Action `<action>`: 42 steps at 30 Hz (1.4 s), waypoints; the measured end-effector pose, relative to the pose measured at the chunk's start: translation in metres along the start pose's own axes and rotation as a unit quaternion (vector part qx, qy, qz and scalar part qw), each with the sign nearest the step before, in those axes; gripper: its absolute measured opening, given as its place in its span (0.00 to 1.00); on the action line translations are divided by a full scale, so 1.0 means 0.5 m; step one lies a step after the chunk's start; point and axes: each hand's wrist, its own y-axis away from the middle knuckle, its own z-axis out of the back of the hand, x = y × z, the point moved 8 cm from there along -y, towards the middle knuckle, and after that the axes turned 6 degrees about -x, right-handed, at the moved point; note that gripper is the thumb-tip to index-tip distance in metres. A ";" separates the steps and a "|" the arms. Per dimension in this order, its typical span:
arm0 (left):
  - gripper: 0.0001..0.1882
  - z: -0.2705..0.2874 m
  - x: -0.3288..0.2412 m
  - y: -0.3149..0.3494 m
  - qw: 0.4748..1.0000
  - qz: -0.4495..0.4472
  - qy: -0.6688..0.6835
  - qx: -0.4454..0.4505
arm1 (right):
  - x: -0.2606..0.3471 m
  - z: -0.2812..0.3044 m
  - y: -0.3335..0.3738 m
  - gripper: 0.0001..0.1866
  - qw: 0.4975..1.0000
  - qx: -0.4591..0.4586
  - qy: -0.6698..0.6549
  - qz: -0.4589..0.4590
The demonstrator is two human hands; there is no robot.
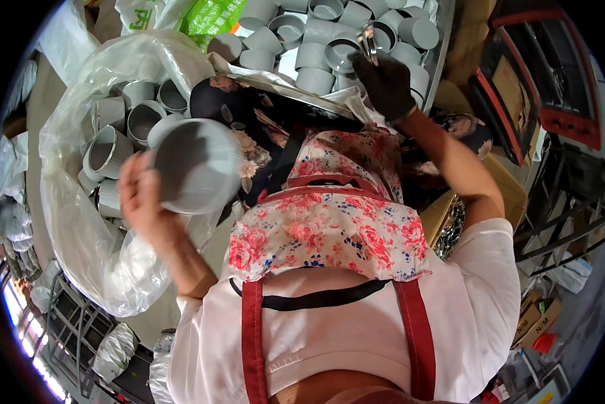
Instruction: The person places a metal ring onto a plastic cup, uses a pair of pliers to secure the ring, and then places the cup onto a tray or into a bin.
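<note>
My bare left hand, blurred by motion, grips the side of a large-looking round grey plastic cup, its wide opening turned up toward me. The cup is over the right edge of a clear plastic bag that holds several more grey cups. On the far right, my right hand wears a dark glove. Its fingers are closed around small shiny metal pieces, whose exact kind I cannot make out. Below that hand lies a tray heaped with grey cups.
A green-and-white plastic bag lies by the tray's far left. To the right stand a red-and-black frame, an open cardboard box with shiny metal pieces beside my arm, and black racks. A floral apron covers my lap.
</note>
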 end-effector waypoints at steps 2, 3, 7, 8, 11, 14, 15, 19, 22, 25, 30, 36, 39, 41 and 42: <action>0.20 0.089 -0.110 -0.018 0.959 -0.210 -0.144 -0.127 | -0.085 -0.073 -0.028 0.11 0.962 0.112 0.228 0.099; 0.19 0.121 -0.140 -0.015 0.930 -0.261 -0.179 -0.184 | -0.118 -0.112 -0.027 0.13 0.913 0.148 0.332 0.185; 0.14 0.137 -0.108 -0.023 0.975 -0.157 -0.060 -0.142 | -0.258 -0.195 -0.022 0.17 0.883 0.281 0.313 0.208; 0.12 0.096 -0.090 -0.018 0.982 -0.169 -0.053 -0.067 | -0.275 -0.210 -0.033 0.18 0.887 0.289 0.312 0.181; 0.12 -0.010 -0.013 -0.002 0.989 -0.098 -0.087 0.073 | -0.274 -0.207 -0.053 0.19 0.894 0.314 0.310 0.079; 0.12 -0.133 0.028 0.027 0.965 -0.066 -0.075 0.241 | -0.166 -0.144 -0.036 0.10 0.927 0.331 0.167 0.048; 0.13 -0.172 0.028 0.036 0.946 -0.099 -0.109 0.290 | -0.137 -0.121 -0.029 0.10 0.938 0.341 0.041 -0.049; 0.29 -0.323 0.025 0.106 0.833 -0.261 -0.115 0.474 | 0.019 -0.072 0.051 0.11 0.854 0.356 -0.321 -0.204; 0.40 -0.366 0.086 0.163 0.768 -0.211 -0.169 0.581 | 0.086 -0.069 0.091 0.10 0.876 0.373 -0.285 -0.110; 0.37 -0.359 0.116 0.178 0.774 -0.172 -0.145 0.591 | 0.093 -0.095 0.118 0.12 0.872 0.403 -0.262 -0.090; 0.30 -0.334 0.169 0.167 0.804 -0.027 -0.105 0.584 | 0.107 -0.111 0.124 0.13 0.910 0.385 -0.154 0.022; 0.07 -0.274 0.203 0.155 0.848 0.041 -0.123 0.513 | 0.118 -0.117 0.139 0.12 0.910 0.330 -0.229 -0.105; 0.11 -0.248 0.182 0.151 0.876 -0.041 -0.094 0.472 | 0.102 -0.132 0.146 0.12 0.880 0.315 -0.298 -0.196; 0.12 -0.230 0.182 0.152 0.879 -0.064 -0.115 0.458 | 0.094 -0.140 0.142 0.11 0.904 0.332 -0.216 -0.160; 0.12 -0.221 0.183 0.151 0.881 -0.076 -0.127 0.450 | 0.102 -0.137 0.134 0.12 0.910 0.325 -0.225 -0.123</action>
